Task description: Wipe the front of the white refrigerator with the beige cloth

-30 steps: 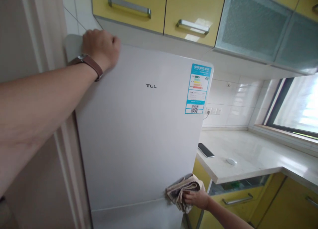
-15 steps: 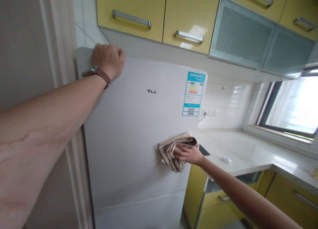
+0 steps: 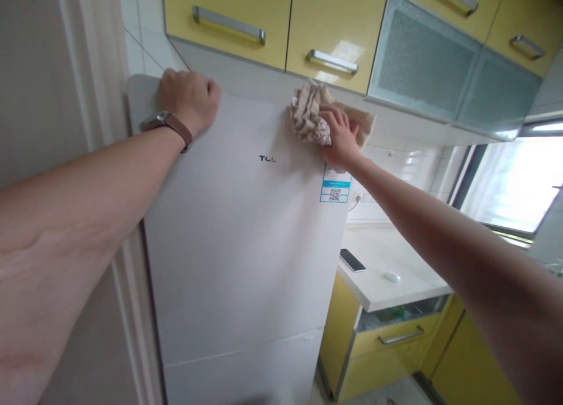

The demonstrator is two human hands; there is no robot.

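Cloth [image 3: 310, 115], one, patterned in brown and cream: at the upper right of the fridge [image 3: 237, 235], by the door's top edge, bunched at its left end, flatter at its right.

Right hand [image 3: 341, 138], mine: grasping the cloth, fingers laid across its folds, wrist over the upper part of the blue label [image 3: 335, 188].

Left hand [image 3: 187, 100], mine, with watch [image 3: 169, 123]: curled at the fridge's top edge, left of the cloth. Whether its fingers hook behind the edge, I cannot tell.

Step, in my judgement: wiping the door's top right corner. Notes for doing it well: a flat palm behind the cloth should serve better than fingertips, since the bunched end likely leaves part of the surface untouched. Pressure even and moderate; long, overlapping strokes. Over the label, a light pass, outward from its middle, so no edge lifts. The logo [image 3: 267, 159] likewise merits gentle treatment. The left hand is best used as a steady brace, without pulling the door.

Nearby, on the counter [image 3: 369, 238]: phone [image 3: 352, 259], one, below the working arm.
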